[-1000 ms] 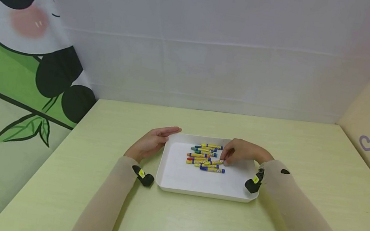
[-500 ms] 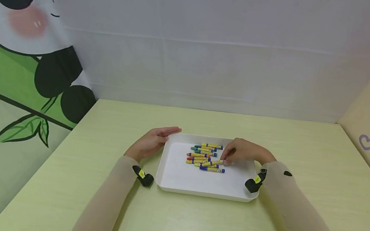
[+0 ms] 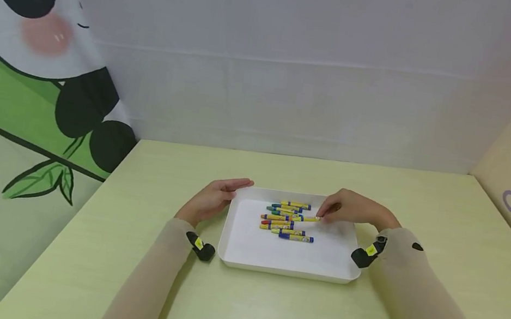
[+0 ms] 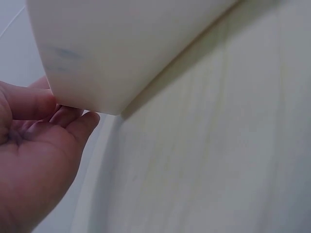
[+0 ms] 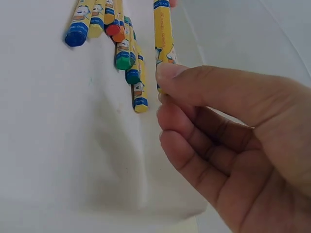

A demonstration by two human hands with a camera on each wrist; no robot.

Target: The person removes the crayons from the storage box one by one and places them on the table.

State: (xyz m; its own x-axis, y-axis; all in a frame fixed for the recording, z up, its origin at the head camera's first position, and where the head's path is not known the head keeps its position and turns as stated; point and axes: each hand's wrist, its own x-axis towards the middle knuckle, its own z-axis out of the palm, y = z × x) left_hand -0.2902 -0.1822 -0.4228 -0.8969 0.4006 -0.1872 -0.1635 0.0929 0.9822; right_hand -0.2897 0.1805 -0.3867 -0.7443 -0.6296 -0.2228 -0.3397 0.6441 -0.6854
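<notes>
Here a yellow crayon is pinched between thumb and fingertip by the right hand, above the tray, towards its far edge — the other crayons are bunched alongside. The tray's far left corner is touched by the left hand, its fingers outstretched.

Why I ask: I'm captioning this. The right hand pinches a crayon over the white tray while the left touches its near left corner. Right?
No: the left hand touches the far left corner, as the head view shows. The right hand pinches a crayon over the white tray.
</notes>
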